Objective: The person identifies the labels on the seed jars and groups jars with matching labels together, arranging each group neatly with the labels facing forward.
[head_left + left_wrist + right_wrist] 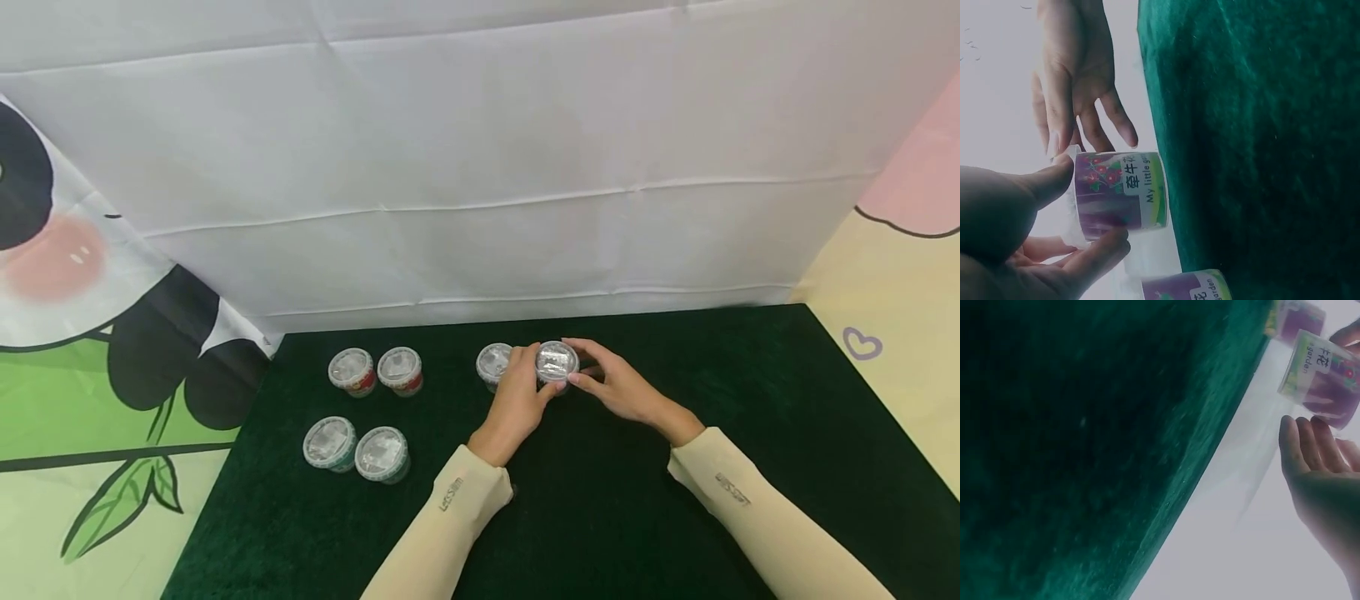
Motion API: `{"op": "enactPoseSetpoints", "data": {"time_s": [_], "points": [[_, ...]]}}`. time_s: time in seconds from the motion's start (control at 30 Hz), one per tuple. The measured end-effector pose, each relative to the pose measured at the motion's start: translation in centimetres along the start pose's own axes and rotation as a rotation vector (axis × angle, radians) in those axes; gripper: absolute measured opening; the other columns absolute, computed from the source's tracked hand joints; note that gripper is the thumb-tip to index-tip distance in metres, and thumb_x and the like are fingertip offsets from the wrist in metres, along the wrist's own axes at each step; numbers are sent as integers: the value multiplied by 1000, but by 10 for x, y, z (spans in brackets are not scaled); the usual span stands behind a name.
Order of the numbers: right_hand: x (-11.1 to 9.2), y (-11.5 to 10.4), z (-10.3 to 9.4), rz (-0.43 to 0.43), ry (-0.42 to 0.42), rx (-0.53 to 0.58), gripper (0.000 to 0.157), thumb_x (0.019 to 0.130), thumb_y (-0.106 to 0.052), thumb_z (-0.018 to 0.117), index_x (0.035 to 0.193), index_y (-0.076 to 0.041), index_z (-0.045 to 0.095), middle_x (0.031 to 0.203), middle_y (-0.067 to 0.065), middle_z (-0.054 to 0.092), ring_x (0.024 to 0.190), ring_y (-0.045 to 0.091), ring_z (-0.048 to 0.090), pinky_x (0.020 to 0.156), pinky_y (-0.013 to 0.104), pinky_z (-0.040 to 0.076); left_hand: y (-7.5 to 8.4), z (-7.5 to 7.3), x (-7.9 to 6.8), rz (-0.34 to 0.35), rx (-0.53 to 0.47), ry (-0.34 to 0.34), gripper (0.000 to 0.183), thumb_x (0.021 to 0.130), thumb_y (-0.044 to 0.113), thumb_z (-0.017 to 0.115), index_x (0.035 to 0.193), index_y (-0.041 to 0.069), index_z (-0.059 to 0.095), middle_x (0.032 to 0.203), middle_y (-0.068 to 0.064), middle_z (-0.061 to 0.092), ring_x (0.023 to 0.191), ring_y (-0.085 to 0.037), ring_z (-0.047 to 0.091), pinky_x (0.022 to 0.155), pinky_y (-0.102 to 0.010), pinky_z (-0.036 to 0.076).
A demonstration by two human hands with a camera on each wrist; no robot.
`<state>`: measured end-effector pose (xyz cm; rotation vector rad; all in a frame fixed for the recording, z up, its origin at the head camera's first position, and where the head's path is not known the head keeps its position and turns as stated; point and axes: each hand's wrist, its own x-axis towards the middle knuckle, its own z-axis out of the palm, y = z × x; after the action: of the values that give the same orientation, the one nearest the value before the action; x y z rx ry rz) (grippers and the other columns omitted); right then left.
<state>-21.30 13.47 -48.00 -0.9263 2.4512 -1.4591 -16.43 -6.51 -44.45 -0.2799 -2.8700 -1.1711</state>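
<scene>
My left hand [517, 400] holds a small clear plastic cup [1119, 190] with a lid and a purple label showing red flowers and the words "My little g…". In the left wrist view its thumb lies at the lid end and a finger rests along the side. My right hand [622, 383] is at the cup's other side, fingers fairly straight, its thumb close to the lid [557, 361]. Whether its fingertips touch the cup, I cannot tell. Just left of my left hand stands a second purple-labelled cup [492, 363], partly hidden by that hand.
On the dark green cloth [600, 500] to the left stand two red-labelled lidded cups, one [351, 371] beside the other [401, 370]. Nearer are two teal-labelled cups, one [330, 443] next to the other [382, 454]. A white sheet [480, 167] hangs behind the table.
</scene>
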Motion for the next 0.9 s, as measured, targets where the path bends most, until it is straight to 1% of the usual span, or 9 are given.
{"op": "enactPoseSetpoints", "data": {"time_s": [0.13,0.23,0.37,0.43,0.5,0.6,0.77,0.9], "points": [[3,4,-1,2,-10,-26,54,107,-7,61,156,4,41,156,27,47,137,45,52,109,61,49,0,3,3,-4,93,-3,64,101,19,73,151,-8,45,144,-22,51,131,-32,59,115,-45,48],[6,6,-2,9,-17,-45,56,106,-7,63,156,4,41,157,26,47,137,43,52,108,61,50,0,5,6,9,186,4,65,101,22,74,151,-9,47,144,-22,53,133,-32,56,116,-45,47],[9,11,-2,22,-33,-64,58,105,-7,64,157,4,39,158,25,46,140,42,51,109,61,49,-1,8,10,49,363,41,64,98,29,77,147,-7,54,140,-20,59,130,-31,55,114,-44,49],[10,12,-2,26,-43,-73,59,105,-7,64,157,4,39,159,25,45,141,42,50,110,60,49,-1,9,12,58,443,60,64,97,33,78,145,-5,57,138,-18,62,128,-31,55,112,-44,49],[11,12,-2,28,-50,-92,59,105,-8,65,158,3,39,159,25,45,142,43,50,111,60,48,-3,9,14,55,506,63,64,97,37,78,144,-2,59,138,-17,63,128,-30,55,113,-45,47],[12,11,-2,32,-56,-123,59,105,-10,65,157,3,40,159,26,45,144,43,48,114,60,45,-5,11,16,44,547,49,64,97,40,77,144,0,60,139,-15,63,131,-30,54,115,-45,44],[14,11,-1,29,-72,-196,58,106,-14,65,156,3,42,159,25,46,148,44,44,120,62,37,-8,12,17,53,545,43,62,97,37,78,144,1,60,138,-15,64,131,-30,53,117,-46,42],[15,11,-1,25,-77,-240,59,106,-16,65,157,3,42,159,25,47,147,44,44,120,63,36,-9,13,17,52,555,40,61,99,37,76,146,1,59,138,-14,64,132,-29,53,119,-45,40]]}}
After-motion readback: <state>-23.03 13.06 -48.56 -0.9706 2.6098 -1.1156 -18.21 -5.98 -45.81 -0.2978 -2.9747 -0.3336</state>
